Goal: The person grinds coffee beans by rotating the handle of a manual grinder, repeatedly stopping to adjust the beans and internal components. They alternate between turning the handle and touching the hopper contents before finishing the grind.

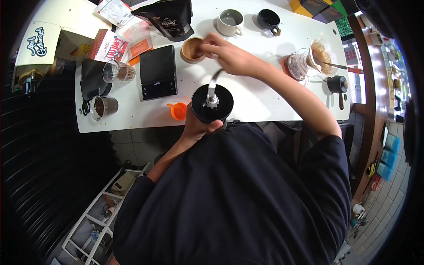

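My left hand (pixel 197 126) is wrapped round a black hand coffee grinder (pixel 224 98), held upright close to my chest. Its open top shows a silver centre piece, with a metal crank handle (pixel 214 79) rising from it. The far end of that crank disappears beneath my right hand (pixel 229 56), whose fingers are curled; the knob is hidden. In this view my right fingertips overlap the rim of a small wooden cup (pixel 189 55). Left of the grinder sits an orange cup-shaped piece (pixel 178 111), near the table's front edge.
A black scale (pixel 158 73) lies left of centre, beside a glass (pixel 119 72) and a cup of brown grounds (pixel 105 107). Behind stand a black coffee bag (pixel 168 20), a white mug (pixel 230 23) and a dark cup (pixel 268 20). To the right is a glass server (pixel 297 67) with a paper-lined dripper (pixel 319 55).
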The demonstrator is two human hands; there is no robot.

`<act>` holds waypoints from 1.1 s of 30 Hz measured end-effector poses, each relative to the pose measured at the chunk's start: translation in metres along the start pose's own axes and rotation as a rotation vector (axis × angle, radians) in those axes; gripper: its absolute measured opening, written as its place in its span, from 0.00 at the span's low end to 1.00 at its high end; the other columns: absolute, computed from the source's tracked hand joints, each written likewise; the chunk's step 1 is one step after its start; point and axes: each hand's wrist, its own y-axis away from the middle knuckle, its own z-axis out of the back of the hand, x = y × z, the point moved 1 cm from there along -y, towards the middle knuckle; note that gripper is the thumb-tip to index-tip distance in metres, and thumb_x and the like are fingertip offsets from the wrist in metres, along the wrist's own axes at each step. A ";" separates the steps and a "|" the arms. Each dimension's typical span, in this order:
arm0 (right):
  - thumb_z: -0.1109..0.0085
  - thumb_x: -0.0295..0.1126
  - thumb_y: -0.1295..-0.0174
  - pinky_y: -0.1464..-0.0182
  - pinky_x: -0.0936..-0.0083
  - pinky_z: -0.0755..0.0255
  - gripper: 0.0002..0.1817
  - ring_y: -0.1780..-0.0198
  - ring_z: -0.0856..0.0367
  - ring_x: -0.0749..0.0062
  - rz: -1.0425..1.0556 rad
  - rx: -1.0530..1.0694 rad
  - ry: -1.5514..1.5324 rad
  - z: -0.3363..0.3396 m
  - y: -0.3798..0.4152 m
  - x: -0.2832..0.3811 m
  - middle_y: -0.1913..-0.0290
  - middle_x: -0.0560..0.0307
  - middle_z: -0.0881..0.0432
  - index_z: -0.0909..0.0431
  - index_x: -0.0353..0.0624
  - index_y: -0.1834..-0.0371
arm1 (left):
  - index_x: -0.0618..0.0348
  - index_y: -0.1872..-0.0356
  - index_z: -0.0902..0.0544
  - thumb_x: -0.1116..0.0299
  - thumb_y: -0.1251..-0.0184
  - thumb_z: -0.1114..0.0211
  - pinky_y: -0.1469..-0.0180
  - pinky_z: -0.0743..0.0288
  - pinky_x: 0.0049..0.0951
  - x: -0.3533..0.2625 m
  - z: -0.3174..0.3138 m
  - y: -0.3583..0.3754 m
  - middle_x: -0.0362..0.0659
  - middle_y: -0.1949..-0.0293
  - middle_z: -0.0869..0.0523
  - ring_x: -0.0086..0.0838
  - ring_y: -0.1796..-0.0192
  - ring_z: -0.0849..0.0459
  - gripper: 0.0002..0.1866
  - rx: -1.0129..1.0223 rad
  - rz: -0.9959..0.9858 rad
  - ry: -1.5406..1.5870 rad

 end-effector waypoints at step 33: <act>0.25 0.67 0.62 0.33 0.53 0.34 0.56 0.37 0.29 0.49 -0.268 -0.100 0.474 0.029 0.131 0.113 0.44 0.47 0.22 0.27 0.34 0.36 | 0.67 0.44 0.22 0.39 0.65 0.13 0.46 0.19 0.31 0.003 -0.016 -0.013 0.45 0.54 0.13 0.27 0.51 0.13 0.50 0.199 -0.139 -0.157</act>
